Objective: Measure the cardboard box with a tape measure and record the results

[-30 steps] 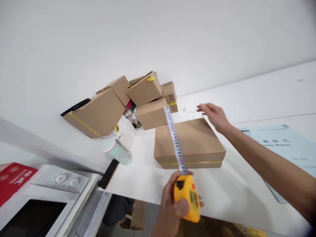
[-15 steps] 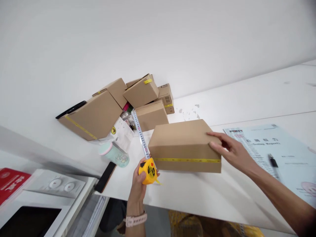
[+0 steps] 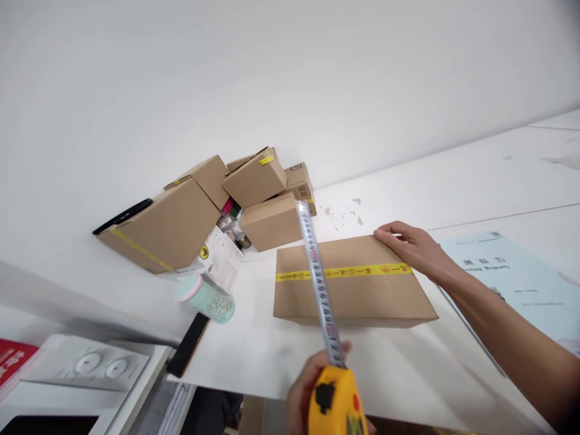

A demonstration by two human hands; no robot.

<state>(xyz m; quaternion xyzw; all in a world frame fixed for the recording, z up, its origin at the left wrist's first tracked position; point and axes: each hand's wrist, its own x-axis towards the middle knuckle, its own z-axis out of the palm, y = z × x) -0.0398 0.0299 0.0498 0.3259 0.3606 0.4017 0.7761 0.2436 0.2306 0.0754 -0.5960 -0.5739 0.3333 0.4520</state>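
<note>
My left hand [image 3: 303, 386] is closed around a yellow tape measure [image 3: 338, 402] at the bottom edge of view. Its white blade [image 3: 317, 284] sticks up and away over a flat cardboard box [image 3: 362, 296]. That box lies on the white table [image 3: 408, 362] with a yellow tape stripe across its upper face. My right hand [image 3: 410, 248] grips the box's far right corner, fingers curled over the edge.
A heap of cardboard boxes [image 3: 190, 211] leans against the wall at the back left. In front of it lie a white packet [image 3: 222, 257], a mint-green cup [image 3: 206, 297] on its side and a black phone [image 3: 188, 344]. A light blue printed sheet [image 3: 521, 281] lies at right.
The box has been turned so its yellow tape stripe now faces up. My left hand with the tape measure has come nearer the camera, and the blade now points over the box.
</note>
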